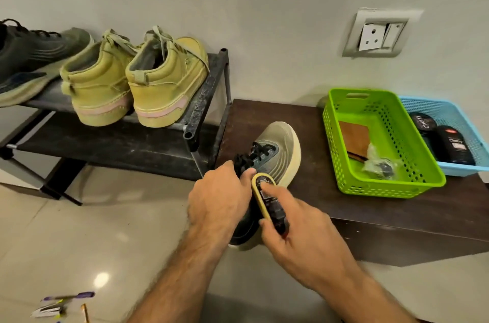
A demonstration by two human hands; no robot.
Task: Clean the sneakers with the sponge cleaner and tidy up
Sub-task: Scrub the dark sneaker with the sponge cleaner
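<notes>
Pale wall (264, 5) with socket plate (378, 34), glossy tiled floor (79, 230), dark low table (370, 211), black rack (206, 100)

I have one view only, a wide-angle head camera worn by the person, so nothing is shared with a second view. It looks forward and steeply down from above the forearms, close to both hands (222, 198) at frame centre. It faces a wall (264, 5), with the rack (201, 111) on the left, the bench (344, 206) on the right and floor (79, 230) filling the bottom. Straight edges bow near the borders.
</notes>
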